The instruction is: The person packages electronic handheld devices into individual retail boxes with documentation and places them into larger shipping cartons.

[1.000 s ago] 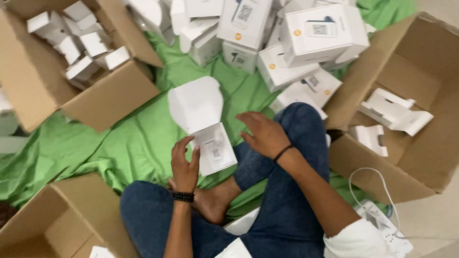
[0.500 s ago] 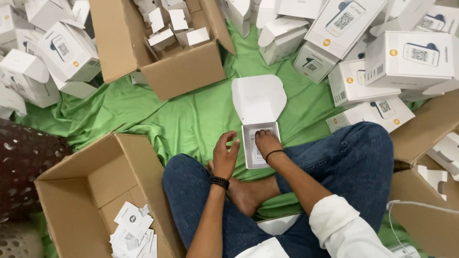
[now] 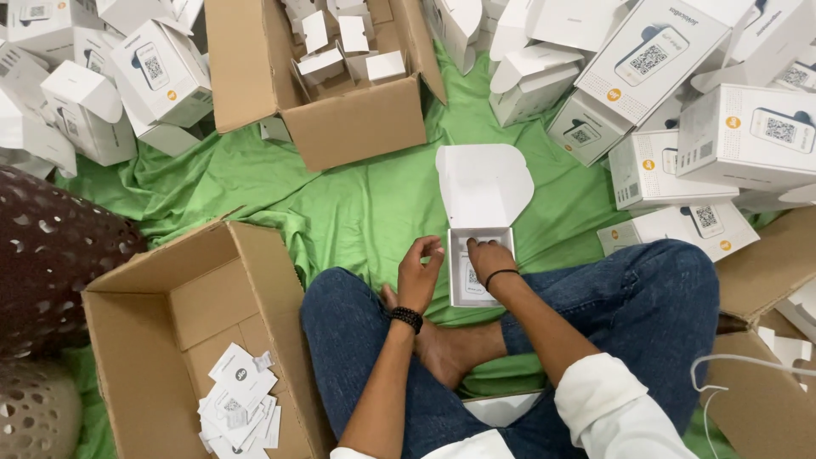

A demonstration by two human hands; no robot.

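green cloth (image 3: 340, 204) covers the floor. on it, just past the person's crossed legs, an open white box (image 3: 476, 255) lies with its long axis running away from them, lid flipped to the far side. right hand (image 3: 490, 257) presses fingers inside it, gripping nothing; left hand (image 3: 419, 274) hovers half-curled beside it, empty. left, carton (image 3: 170, 297) with leaflets (image 3: 238, 408); beyond, another carton (image 3: 340, 119) and stacked boxes (image 3: 731, 144).

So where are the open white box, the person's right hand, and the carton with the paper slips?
open white box (image 3: 481, 183): head view, on its raised lid.
right hand (image 3: 490, 256): head view, on the back of the hand.
carton with paper slips (image 3: 204, 304): head view, on its bare inner wall.
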